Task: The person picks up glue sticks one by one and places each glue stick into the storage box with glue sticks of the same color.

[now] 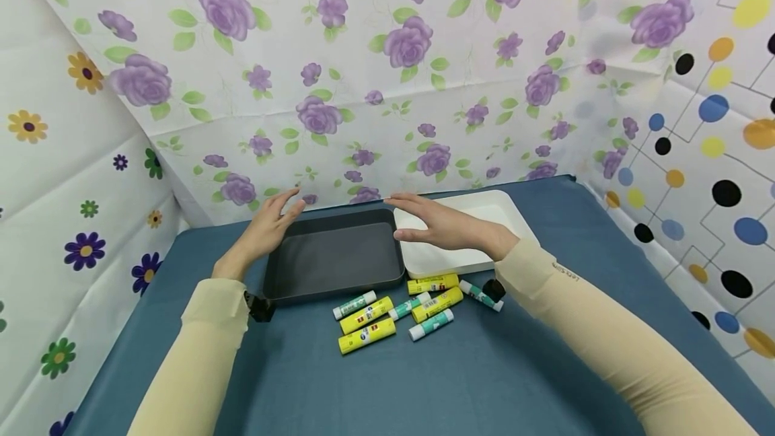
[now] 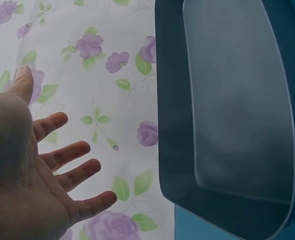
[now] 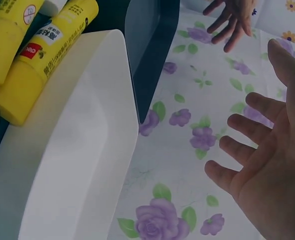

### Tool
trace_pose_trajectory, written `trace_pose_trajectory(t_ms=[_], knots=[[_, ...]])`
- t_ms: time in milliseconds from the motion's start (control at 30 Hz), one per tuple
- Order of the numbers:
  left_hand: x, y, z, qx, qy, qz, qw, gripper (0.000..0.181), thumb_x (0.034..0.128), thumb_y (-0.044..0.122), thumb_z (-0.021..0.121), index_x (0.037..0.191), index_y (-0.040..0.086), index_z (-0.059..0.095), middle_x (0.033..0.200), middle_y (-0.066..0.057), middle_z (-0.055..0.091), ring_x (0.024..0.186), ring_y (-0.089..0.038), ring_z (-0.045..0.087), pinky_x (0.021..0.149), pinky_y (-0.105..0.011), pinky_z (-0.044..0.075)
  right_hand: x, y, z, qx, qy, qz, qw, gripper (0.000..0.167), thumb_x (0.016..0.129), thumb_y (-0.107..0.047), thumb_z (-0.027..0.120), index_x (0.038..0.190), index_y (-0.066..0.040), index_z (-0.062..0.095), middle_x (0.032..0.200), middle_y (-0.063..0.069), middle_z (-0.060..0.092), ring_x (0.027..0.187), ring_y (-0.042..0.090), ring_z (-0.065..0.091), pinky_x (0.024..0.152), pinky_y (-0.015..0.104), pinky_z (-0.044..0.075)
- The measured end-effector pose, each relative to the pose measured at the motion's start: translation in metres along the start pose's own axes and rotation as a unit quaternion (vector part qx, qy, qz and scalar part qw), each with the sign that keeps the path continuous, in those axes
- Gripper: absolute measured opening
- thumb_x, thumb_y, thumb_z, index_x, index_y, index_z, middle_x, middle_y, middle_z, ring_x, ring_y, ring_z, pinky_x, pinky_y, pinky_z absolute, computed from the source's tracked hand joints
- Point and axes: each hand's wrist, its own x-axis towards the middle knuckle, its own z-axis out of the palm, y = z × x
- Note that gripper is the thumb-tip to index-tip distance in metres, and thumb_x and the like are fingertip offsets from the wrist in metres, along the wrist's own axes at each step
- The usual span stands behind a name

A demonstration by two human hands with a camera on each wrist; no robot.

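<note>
My left hand (image 1: 264, 229) hovers over the left edge of a dark grey tray (image 1: 339, 254), fingers spread and holding nothing. Above a white tray (image 1: 502, 210) my right hand (image 1: 445, 222) is held up, its fingers apart and likewise without anything in them. Both trays are bare inside where they show. In front of them, several glue sticks lie loosely on the blue cloth: yellow ones such as this yellow glue stick (image 1: 366, 336), and slimmer green-and-white ones like this green glue stick (image 1: 431, 325). In the right wrist view a yellow glue stick (image 3: 45, 57) lies beside the white tray's wall.
A blue cloth (image 1: 363, 395) covers the table. Behind the trays hangs a white curtain (image 1: 375, 106) with purple flowers. A dotted sheet (image 1: 714, 221) hangs at the right and a flowered sheet (image 1: 79, 221) at the left.
</note>
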Motion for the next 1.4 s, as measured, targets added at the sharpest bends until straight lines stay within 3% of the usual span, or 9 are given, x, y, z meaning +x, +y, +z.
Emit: trace_pose_trajectory(t_ms=[200, 733, 867, 1100, 1400], knots=[[-0.005, -0.007, 0.001, -0.004, 0.005, -0.004, 1.0000, 0.075, 0.1125, 0.053, 0.034, 0.165, 0.002, 0.023, 0.165, -0.032, 0.020, 0.147, -0.053, 0.029, 0.118, -0.071, 0.026, -0.004, -0.002, 0.005, 0.004, -0.005, -0.008, 0.9999, 0.075, 0.105, -0.055, 0.056, 0.167, -0.027, 0.026, 0.173, 0.003, 0.018, 0.158, 0.030, 0.020, 0.124, 0.058, 0.028], [-0.018, -0.027, 0.002, -0.009, 0.010, -0.020, 0.9997, 0.073, 0.1126, 0.053, 0.034, 0.165, 0.003, 0.025, 0.167, -0.031, 0.017, 0.153, -0.052, 0.016, 0.118, -0.074, 0.018, -0.018, -0.004, 0.019, 0.022, -0.016, -0.014, 0.9995, 0.071, 0.104, -0.056, 0.058, 0.165, -0.033, 0.032, 0.171, 0.000, 0.025, 0.157, 0.022, 0.024, 0.125, 0.053, 0.029], [-0.021, -0.032, 0.003, -0.009, 0.010, -0.029, 0.9995, 0.074, 0.1125, 0.054, 0.034, 0.165, 0.002, 0.025, 0.167, -0.032, 0.015, 0.153, -0.053, 0.015, 0.118, -0.075, 0.018, -0.023, -0.005, 0.023, 0.028, -0.021, -0.026, 0.9991, 0.070, 0.104, -0.053, 0.059, 0.165, -0.030, 0.033, 0.170, 0.002, 0.028, 0.156, 0.025, 0.027, 0.124, 0.054, 0.031], [-0.024, -0.041, 0.004, -0.030, 0.003, -0.039, 0.9988, 0.076, 0.1122, 0.055, 0.032, 0.165, 0.002, 0.023, 0.163, -0.036, 0.015, 0.146, -0.057, 0.024, 0.114, -0.075, 0.025, -0.028, -0.002, 0.029, 0.043, -0.027, -0.036, 0.9981, 0.066, 0.106, -0.045, 0.060, 0.164, -0.023, 0.036, 0.168, 0.004, 0.032, 0.154, 0.028, 0.032, 0.123, 0.055, 0.033], [-0.034, -0.050, 0.005, -0.051, -0.014, -0.039, 0.9978, 0.075, 0.1129, 0.050, 0.037, 0.167, 0.003, 0.014, 0.162, -0.039, 0.009, 0.144, -0.060, 0.026, 0.110, -0.076, 0.032, -0.041, 0.002, 0.037, 0.049, -0.033, -0.039, 0.9975, 0.067, 0.104, -0.050, 0.061, 0.163, -0.029, 0.037, 0.166, -0.003, 0.036, 0.151, 0.020, 0.036, 0.121, 0.050, 0.037]])
